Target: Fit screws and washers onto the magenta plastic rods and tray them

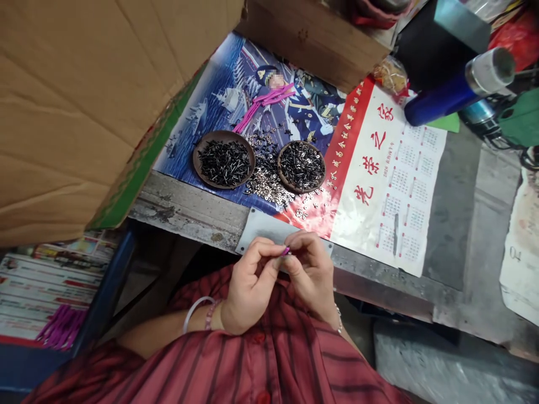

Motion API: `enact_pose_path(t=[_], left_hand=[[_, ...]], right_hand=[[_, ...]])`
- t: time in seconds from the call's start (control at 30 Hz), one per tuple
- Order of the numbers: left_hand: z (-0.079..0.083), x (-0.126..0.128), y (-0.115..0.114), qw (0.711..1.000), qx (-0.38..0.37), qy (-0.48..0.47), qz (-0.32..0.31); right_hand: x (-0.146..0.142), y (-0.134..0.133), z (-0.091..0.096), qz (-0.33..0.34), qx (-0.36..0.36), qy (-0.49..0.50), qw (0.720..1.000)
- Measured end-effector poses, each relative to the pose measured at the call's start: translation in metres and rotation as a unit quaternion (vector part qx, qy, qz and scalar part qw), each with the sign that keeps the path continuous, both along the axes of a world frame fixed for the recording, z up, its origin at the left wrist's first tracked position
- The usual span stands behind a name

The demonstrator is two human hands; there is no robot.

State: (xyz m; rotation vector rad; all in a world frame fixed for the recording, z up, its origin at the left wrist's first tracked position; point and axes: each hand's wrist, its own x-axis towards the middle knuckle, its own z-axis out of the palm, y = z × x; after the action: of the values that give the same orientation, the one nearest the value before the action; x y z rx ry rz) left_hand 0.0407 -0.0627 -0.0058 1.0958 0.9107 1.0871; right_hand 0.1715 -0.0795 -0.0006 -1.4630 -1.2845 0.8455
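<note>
My left hand (248, 289) and my right hand (309, 275) meet just below the table's front edge, over my red striped shirt. Their fingertips pinch a small magenta piece (286, 251) between them; both hands are closed on it. Beyond them on the table stand two brown dishes: the left dish (201, 168) holds several black screws, the right dish (283, 182) holds small dark parts. Between the dishes lies a loose heap of small silvery washers (265, 182). A bundle of magenta strips (263, 104) lies further back.
A calendar poster (396, 191) covers the table. A large cardboard box (76, 101) fills the upper left. A blue flask (455, 87) lies at the back right. More magenta strips (61, 328) sit in a tray at the lower left.
</note>
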Motion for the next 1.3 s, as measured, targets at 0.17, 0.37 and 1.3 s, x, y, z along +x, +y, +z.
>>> enact_pose_path(t=[0.17,0.37,1.3], left_hand=[[0.000,0.000,0.002,1.000,0.008,-0.004,-0.008],[-0.002,-0.003,0.004,1.000,0.025,0.003,-0.018],[-0.003,-0.003,0.005,0.972,-0.210,-0.106,-0.007]], right_hand=[[-0.004,-0.003,0.001,0.022,-0.003,-0.045,0.999],[-0.008,0.001,0.008,-0.015,0.036,-0.074,0.997],[-0.007,-0.007,-0.007,-0.089,0.133,-0.237,0.958]])
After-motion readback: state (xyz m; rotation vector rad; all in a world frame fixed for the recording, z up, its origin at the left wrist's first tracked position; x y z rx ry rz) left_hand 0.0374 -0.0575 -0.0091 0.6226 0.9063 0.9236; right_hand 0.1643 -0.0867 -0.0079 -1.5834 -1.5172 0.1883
